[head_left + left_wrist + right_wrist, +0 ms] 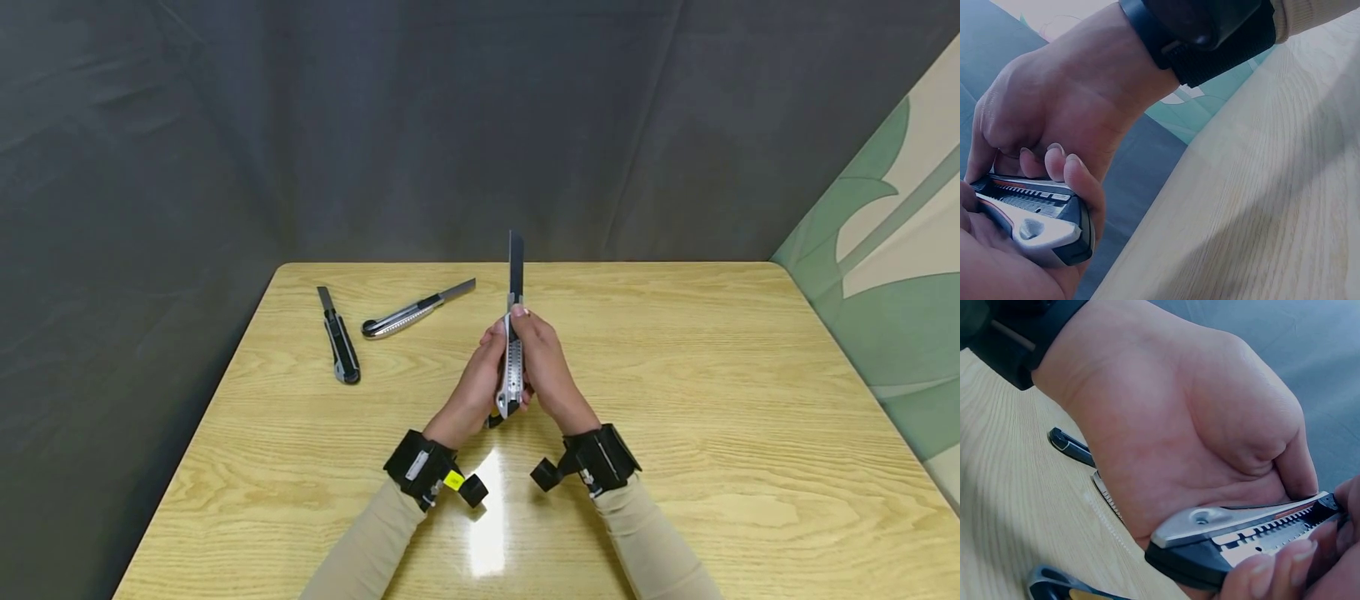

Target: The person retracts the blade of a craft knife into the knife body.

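Upright between both hands is a large silver and black utility knife (513,367), its long dark blade (516,262) extended away from the body. My left hand (472,385) grips the handle from the left side. From the right, my right hand (553,371) holds it too, with the thumb against the slider area near the blade end. In the left wrist view, fingers curl round the handle (1047,234). The toothed channel of the knife (1200,534) shows in the right wrist view, where fingertips overlap its edge.
A black and grey utility knife (342,346) and a silver one (405,318) lie on the wooden table (720,400) at the left, blades out. Part of a yellow and black knife (494,419) shows below the hands. A dark curtain (465,125) hangs behind.
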A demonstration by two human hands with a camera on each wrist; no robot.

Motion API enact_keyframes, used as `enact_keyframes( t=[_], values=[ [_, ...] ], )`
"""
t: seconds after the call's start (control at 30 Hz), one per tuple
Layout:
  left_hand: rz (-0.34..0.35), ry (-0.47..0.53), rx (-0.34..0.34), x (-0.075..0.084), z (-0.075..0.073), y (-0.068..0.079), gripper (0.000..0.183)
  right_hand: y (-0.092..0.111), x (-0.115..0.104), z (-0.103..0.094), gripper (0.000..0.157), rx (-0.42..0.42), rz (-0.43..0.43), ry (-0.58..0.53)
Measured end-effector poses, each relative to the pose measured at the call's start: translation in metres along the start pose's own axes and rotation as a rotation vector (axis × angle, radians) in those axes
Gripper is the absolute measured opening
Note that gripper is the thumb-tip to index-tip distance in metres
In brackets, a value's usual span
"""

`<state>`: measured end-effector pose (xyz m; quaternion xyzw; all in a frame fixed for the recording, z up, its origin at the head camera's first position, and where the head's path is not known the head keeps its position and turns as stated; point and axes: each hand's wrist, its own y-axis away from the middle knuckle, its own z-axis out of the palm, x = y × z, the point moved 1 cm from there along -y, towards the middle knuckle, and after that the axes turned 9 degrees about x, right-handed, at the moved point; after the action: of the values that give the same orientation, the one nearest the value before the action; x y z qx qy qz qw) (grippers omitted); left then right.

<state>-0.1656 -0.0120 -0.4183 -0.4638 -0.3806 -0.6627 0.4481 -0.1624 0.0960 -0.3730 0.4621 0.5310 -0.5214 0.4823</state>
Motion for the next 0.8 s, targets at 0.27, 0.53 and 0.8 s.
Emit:
enact_keyframes(
  t=[0.27, 0.53, 0.8],
  values=[
    [-0.002, -0.014, 0.013, 0.002, -0.001, 0.0, 0.059, 0.001, -0.001, 0.003, 0.046, 0.002, -0.01, 0.006],
    [-0.008, -0.01, 0.017, 0.003, 0.0, -0.001, 0.055, -0.001, 0.0, 0.001, 0.045, -0.007, -0.015, 0.038],
    [-0.012, 0.019, 0.013, 0.003, 0.0, 0.0, 0.053, -0.01, 0.02, -0.003, 0.046, -0.044, -0.005, 0.011]
  ],
)
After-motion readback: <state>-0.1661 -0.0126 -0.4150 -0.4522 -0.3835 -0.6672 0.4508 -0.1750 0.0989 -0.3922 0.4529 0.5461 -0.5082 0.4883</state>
